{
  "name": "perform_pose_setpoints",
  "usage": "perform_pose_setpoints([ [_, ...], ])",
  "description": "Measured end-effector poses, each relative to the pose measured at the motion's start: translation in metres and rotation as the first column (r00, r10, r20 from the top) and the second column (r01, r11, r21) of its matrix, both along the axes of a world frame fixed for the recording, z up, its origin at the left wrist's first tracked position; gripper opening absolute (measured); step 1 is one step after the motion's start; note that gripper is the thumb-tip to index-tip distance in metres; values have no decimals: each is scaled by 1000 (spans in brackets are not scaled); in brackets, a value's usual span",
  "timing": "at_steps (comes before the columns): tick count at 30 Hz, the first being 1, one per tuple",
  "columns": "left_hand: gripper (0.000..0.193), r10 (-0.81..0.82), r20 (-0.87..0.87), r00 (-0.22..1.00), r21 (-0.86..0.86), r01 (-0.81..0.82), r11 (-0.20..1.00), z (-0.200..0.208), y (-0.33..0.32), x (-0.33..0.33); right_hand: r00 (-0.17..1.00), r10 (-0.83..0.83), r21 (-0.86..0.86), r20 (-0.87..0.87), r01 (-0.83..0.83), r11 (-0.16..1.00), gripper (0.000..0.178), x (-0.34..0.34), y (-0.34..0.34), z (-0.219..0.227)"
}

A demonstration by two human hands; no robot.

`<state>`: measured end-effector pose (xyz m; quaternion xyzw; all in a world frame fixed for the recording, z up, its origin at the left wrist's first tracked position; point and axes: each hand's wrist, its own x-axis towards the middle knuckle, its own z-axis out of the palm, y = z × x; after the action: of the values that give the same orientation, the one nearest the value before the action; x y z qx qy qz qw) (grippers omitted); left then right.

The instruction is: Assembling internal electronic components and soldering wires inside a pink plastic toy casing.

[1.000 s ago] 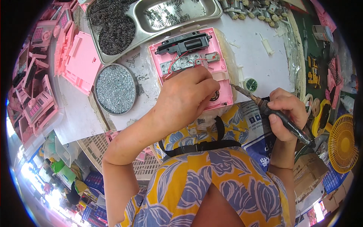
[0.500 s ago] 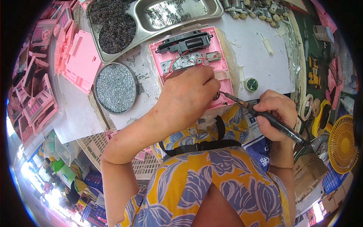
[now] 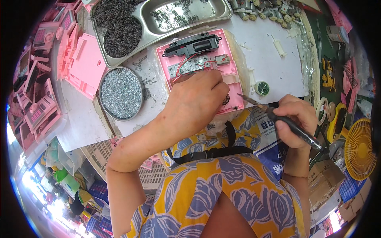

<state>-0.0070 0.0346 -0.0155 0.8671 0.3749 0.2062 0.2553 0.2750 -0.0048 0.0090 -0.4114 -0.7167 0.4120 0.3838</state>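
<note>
A pink plastic panel (image 3: 232, 77) lies on the white worktop, with a black part (image 3: 194, 45), red wires and a small circuit board on it. My left hand (image 3: 196, 99) rests on the panel's near half, fingers curled down onto it and hiding what is under them. My right hand (image 3: 295, 119) grips a black-handled soldering iron (image 3: 278, 119). Its metal tip points left toward the panel's right edge, close to my left fingers.
A round tin of small screws (image 3: 121, 93) sits left of the panel. A steel tray (image 3: 158, 23) with springs stands behind it. Pink casings (image 3: 81, 65) are stacked at the left. A small green-topped round part (image 3: 262, 88) lies right of the panel. A yellow fan (image 3: 359, 148) is at the far right.
My right hand has brought the soldering iron leftward, its tip closer to the panel and my left fingers. My left hand has stayed on the panel.
</note>
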Motion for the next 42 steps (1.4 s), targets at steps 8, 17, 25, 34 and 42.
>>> perform_pose_setpoints([
  [8, 14, -53, -16, 998, 25, 53, 998, 2, 5, 3, 832, -555, -25, 3, 555, 832, 26, 112, -50, 16],
  [17, 22, 57, -154, 986, -98, -73, 993, 28, -2, 18, 274, -889, 68, -368, 961, 268, 14, 247, -53, 35],
  [25, 16, 10, -91, 996, -13, -11, 1000, 16, 4, 19, 190, -973, -102, -134, 974, 204, 22, 299, 33, 4],
  [34, 25, 100, 143, 985, -247, -63, 967, 15, -14, -15, 730, -521, -368, -441, 383, 848, 34, 93, -8, -24],
  [42, 25, 79, 158, 984, 29, -85, 996, 17, 7, -7, 843, -176, 234, 508, 62, 970, 32, -68, 12, -24],
])
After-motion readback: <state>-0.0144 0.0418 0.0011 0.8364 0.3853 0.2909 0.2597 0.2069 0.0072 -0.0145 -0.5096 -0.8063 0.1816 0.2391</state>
